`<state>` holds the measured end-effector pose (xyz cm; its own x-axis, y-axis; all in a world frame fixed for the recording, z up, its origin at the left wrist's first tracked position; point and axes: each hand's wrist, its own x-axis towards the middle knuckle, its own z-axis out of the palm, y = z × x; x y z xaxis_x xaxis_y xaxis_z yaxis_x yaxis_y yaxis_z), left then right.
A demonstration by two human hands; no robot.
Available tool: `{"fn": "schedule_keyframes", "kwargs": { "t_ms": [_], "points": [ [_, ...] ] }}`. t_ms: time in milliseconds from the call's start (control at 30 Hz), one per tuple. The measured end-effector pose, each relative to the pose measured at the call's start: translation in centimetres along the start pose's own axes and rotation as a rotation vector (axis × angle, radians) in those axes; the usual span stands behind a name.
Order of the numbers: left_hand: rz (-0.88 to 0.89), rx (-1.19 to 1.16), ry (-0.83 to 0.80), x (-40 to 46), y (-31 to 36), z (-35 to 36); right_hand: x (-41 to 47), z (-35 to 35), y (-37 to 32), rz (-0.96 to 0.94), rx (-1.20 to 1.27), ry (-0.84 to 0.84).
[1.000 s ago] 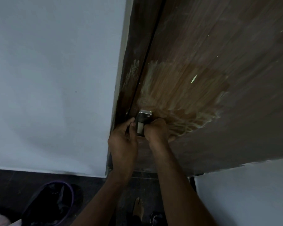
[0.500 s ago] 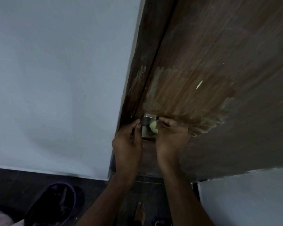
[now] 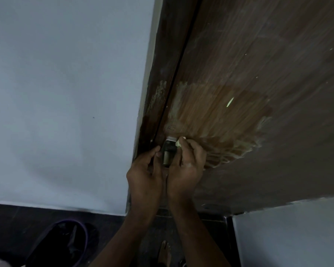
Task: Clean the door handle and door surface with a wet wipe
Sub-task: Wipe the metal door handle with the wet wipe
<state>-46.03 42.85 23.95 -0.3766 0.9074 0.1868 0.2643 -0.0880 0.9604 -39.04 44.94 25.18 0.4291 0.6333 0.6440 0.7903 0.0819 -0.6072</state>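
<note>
A brown wooden door (image 3: 258, 54) fills the upper right, with a lighter wiped patch and pale smears above the metal door handle (image 3: 169, 151). My right hand (image 3: 187, 164) pinches a small bunched pale wet wipe (image 3: 179, 142) against the right top corner of the handle plate. My left hand (image 3: 145, 174) is at the handle's left side, fingertips touching its edge beside the door frame (image 3: 162, 74). The lower part of the handle is hidden between my hands.
A white wall (image 3: 66, 93) is on the left and another white surface (image 3: 287, 234) at the lower right. On the dark floor stand a purple-rimmed bin with a black liner (image 3: 60, 245) and my bare foot (image 3: 165, 251).
The right hand has opened out from a fist over the handle and moved the wipe up to the plate's upper right corner. The left hand has stayed at the handle's left side.
</note>
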Motion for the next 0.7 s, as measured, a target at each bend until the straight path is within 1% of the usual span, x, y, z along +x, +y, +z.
{"fn": "schedule_keyframes", "kwargs": {
  "t_ms": [100,200,367,400,500,533,567,633,700],
  "points": [
    [-0.015,-0.012,-0.006,0.2,-0.3,0.0,0.4,-0.1,-0.6,-0.126,-0.021,-0.022],
    [-0.019,-0.031,-0.021,0.2,-0.2,0.3,0.5,-0.3,-0.7,-0.211,-0.035,-0.100],
    [0.025,-0.055,-0.004,0.2,0.1,0.6,1.0,-1.2,1.0,-0.200,-0.101,-0.110],
    [0.028,-0.062,0.004,0.2,0.2,0.6,1.1,-1.1,0.8,-0.246,-0.099,-0.137],
    [0.018,-0.076,0.021,0.2,0.3,0.8,1.7,-0.8,-0.2,-0.437,-0.056,-0.311],
    [0.011,-0.076,0.027,0.2,0.3,0.9,2.0,-1.0,-0.3,-0.453,-0.046,-0.328],
    [0.008,-0.076,0.035,0.2,0.2,0.9,2.3,-1.5,-0.1,-0.428,-0.053,-0.303],
    [0.004,-0.086,0.053,0.1,0.2,0.8,2.7,-2.9,0.5,-0.332,-0.089,-0.201],
    [-0.003,-0.099,0.053,0.1,0.2,0.9,2.8,-3.9,1.1,-0.284,-0.114,-0.159]
  ]
}}
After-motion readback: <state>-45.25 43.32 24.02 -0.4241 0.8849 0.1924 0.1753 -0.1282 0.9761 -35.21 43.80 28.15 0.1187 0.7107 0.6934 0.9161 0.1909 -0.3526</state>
